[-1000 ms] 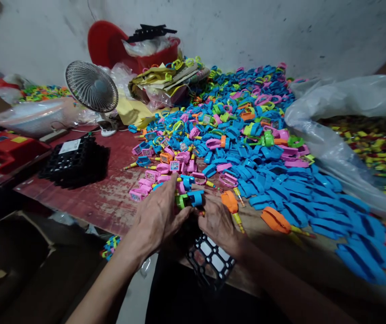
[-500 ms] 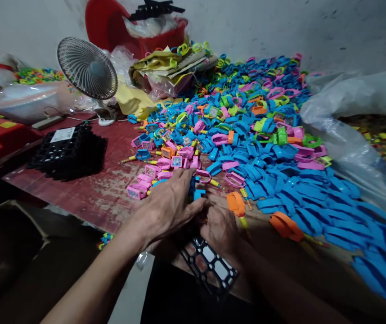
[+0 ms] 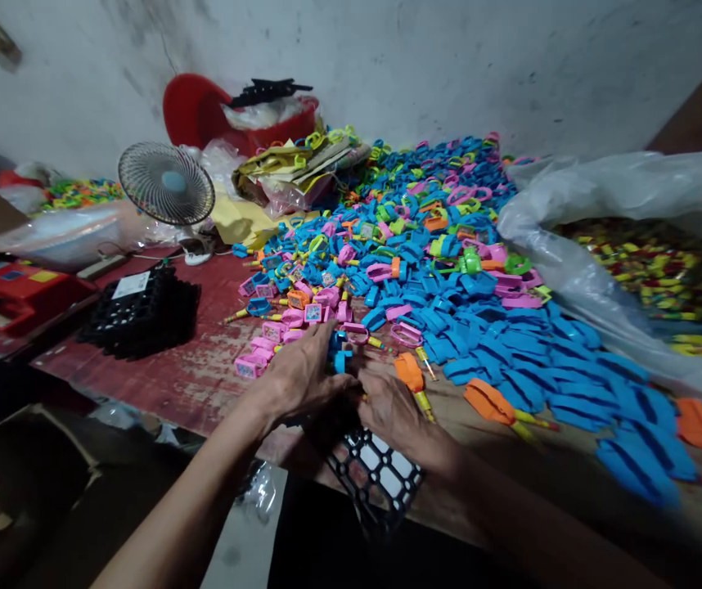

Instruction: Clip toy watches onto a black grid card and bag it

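In the head view, my left hand [image 3: 302, 372] reaches over the near edge of the pile, its fingers stretched forward and its thumb apart. Just beside these fingers a blue plastic toy watch [image 3: 342, 358] shows in part. My right hand [image 3: 391, 409] is closed, with curled fingers close to the left thumb; whatever its fingertips hold is hidden. Below both hands a black plastic grid tray [image 3: 381, 478] lies tilted at the table's front edge, its upper end covered by the hands. Pink toy watches [image 3: 253, 364] lie left of my left hand, and an orange one [image 3: 409, 372] lies beyond my right hand.
A large heap of blue bands [image 3: 486, 360] spreads across the right side. Stacked black trays [image 3: 136, 315] and a small fan [image 3: 170, 184] stand on the red table [image 3: 204, 348] at left. An open plastic bag [image 3: 547, 237] with yellow and red pieces lies at right.
The camera view has tilted up and shifted right, showing more wall and more of the plastic bag. Both hands keep nearly the same pose at the black tray.
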A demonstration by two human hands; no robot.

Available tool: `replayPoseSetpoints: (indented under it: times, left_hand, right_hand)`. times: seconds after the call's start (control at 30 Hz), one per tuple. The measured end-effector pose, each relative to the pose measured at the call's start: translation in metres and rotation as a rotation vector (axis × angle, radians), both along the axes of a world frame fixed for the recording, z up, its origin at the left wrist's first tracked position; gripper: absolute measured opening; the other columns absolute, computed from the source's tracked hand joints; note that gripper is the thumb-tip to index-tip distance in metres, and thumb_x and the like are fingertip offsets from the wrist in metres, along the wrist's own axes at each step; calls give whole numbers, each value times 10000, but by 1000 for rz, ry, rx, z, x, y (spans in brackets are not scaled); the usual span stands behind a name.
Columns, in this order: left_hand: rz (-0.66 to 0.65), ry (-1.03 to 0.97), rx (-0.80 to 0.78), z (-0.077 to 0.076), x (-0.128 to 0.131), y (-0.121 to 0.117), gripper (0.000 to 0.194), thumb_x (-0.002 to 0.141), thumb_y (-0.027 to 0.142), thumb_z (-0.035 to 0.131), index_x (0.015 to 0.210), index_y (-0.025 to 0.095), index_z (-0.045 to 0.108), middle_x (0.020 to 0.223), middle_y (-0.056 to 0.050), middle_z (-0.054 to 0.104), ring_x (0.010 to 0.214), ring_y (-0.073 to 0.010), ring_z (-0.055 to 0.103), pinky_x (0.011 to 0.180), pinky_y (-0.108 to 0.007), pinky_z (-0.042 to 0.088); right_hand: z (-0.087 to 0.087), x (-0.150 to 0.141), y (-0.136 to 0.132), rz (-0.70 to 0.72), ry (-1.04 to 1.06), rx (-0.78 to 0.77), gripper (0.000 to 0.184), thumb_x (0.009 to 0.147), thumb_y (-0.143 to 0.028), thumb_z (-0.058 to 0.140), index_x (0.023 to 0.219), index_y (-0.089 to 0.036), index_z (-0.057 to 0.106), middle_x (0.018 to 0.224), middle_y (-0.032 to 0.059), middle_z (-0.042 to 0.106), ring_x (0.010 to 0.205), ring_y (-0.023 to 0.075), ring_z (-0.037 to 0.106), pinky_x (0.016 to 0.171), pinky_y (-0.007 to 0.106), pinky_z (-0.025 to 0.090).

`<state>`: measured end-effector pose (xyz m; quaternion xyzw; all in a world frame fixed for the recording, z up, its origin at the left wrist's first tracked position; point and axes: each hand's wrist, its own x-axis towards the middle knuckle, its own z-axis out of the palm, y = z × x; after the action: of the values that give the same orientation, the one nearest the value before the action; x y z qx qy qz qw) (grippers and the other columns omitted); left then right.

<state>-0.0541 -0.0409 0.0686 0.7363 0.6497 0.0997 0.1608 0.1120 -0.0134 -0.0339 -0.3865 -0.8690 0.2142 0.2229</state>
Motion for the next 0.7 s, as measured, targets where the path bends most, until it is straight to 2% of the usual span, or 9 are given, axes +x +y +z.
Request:
replayPoseSetpoints:
  times: [0.1, 0.2, 0.27, 0.37, 0.47, 0.53, 0.6, 0.7]
  left_hand:
    - [1, -82, -10, 1, -2, 0, 892, 745, 317, 729, 1496, 135, 283, 1412, -211, 533, 1264, -330, 559, 1007, -465, 487]
    - [19, -183, -67, 6, -8, -3, 1001, 744, 353, 743, 1549, 166, 179, 1401, -196, 557, 1120, -307, 651, 871, -417, 557]
    - [44, -241, -50, 11, -13, -6, 949, 800, 468, 691, 1558, 221, 175, 1430, -173, 540, 1110, -297, 660, 813, -388, 573]
    - [98, -253, 17, 14, -17, -12, 822, 864, 576, 582, 1542, 263, 238, 1424, -148, 556, 1186, -292, 629, 834, -381, 566]
    - [150, -153, -15, 5, -13, -17, 804, 869, 578, 559, 1528, 211, 278, 1218, -167, 690, 1068, -321, 685, 814, -433, 559]
    - [193, -58, -3, -3, -8, -18, 762, 884, 564, 520, 1503, 167, 322, 1121, -174, 718, 1016, -337, 697, 816, -463, 547]
    - [219, -2, 39, -10, -4, -18, 704, 898, 543, 483, 1472, 154, 363, 1065, -161, 727, 971, -328, 705, 804, -458, 545]
    - [173, -40, 68, -12, -4, -18, 640, 911, 520, 464, 1446, 180, 381, 1042, -126, 729, 941, -300, 707, 784, -432, 550]
  right_hand:
    - [3, 10, 8, 45, 213, 10, 254, 831, -59, 452, 957, -168, 644, 987, 88, 694, 938, 202, 628, 802, 287, 463]
    - [7, 11, 18, -67, 304, -89, 295, 848, -40, 438, 1006, -180, 644, 951, 56, 703, 871, 172, 640, 756, 260, 457]
    - [9, 4, 24, -60, 282, -164, 326, 787, -8, 477, 1003, -185, 645, 906, 38, 708, 807, 164, 640, 692, 240, 441]
    - [10, -9, 31, 54, 237, -224, 314, 728, -4, 517, 947, -186, 648, 876, 35, 709, 769, 168, 636, 635, 228, 423]
    - [7, -18, 36, 120, 222, -268, 230, 751, -53, 542, 896, -192, 655, 815, 23, 704, 694, 158, 627, 586, 219, 417]
    - [6, -20, 40, 146, 214, -241, 215, 764, -74, 547, 891, -199, 667, 796, 19, 702, 683, 157, 628, 597, 220, 435]
    - [7, -20, 46, 188, 194, -187, 204, 776, -99, 560, 899, -206, 681, 806, 27, 704, 712, 170, 637, 630, 232, 463]
    - [10, -21, 56, 264, 167, -150, 234, 785, -130, 573, 968, -211, 693, 858, 42, 712, 770, 194, 650, 672, 251, 498]
